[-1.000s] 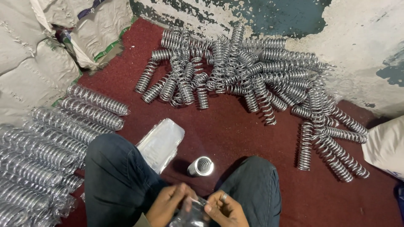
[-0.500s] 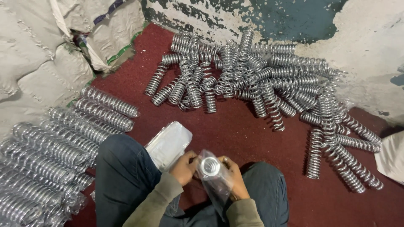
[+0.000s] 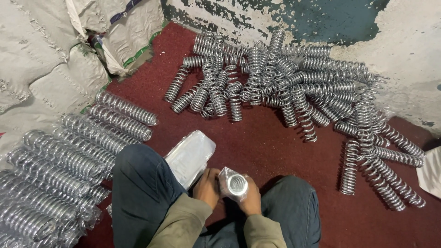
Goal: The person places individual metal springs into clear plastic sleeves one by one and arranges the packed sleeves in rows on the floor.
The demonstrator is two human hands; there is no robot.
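The left hand point(image 3: 207, 187) and the right hand point(image 3: 250, 198) are both clamped on a metal spring point(image 3: 236, 184) wrapped in a clear plastic bag point(image 3: 225, 177), held upright between the person's knees with its open end facing the camera. Just to the left lies a flat stack of clear bags point(image 3: 190, 156) on the red carpet point(image 3: 266, 147). Bagged springs point(image 3: 69, 156) lie in rows at far left, and a loose pile of bare springs point(image 3: 294, 87) sits by the wall.

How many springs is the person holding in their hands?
1: a spring in a clear bag, standing on end between the left hand and right hand. Any others under the hands would be hidden.
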